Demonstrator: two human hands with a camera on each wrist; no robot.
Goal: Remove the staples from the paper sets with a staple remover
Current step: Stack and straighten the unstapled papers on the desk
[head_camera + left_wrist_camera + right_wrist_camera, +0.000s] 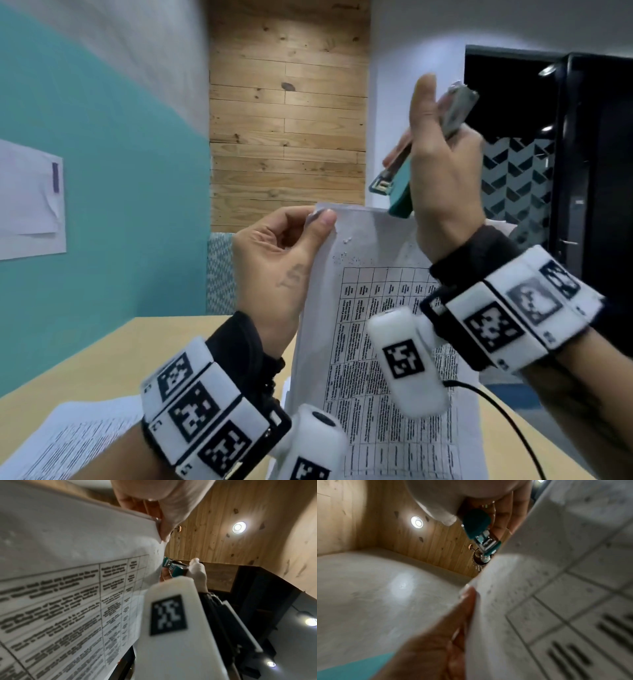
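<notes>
**Paper set held up by its corner, teal tool raised beside it**

The left hand (274,253) is pinching the top left corner of the stapled paper set (370,342), thumb on the front sheet and fingers curled behind, holding it upright above the worktop (102,359). The sheets are hanging down from that corner, printed table facing the camera. The right hand (442,178) is gripping a teal stapler-style staple remover (397,192), fingers wrapped round its body, metal end pointing up and away. It is sitting just right of the paper set's top edge, near but not touching as far as the head view shows. Small marks are showing near the pinched corner; whether a staple is sitting there is too blurred to tell. More printed sheets (61,442) are lying on the worktop, down and left of the paper set.

Handling judgement: the paper set is light, thin and floppy, bending freely away from the pinch, and tearing easily at the corner if yanked. Best hold is right beside the staple spot, flat thumb pressing the sheets together so the corner is staying stiff against the tool. The tool is rigid, small, hard plastic and metal; a full wrap round the body is giving control. Risk: the corner ripping or the sheets slipping.
</notes>
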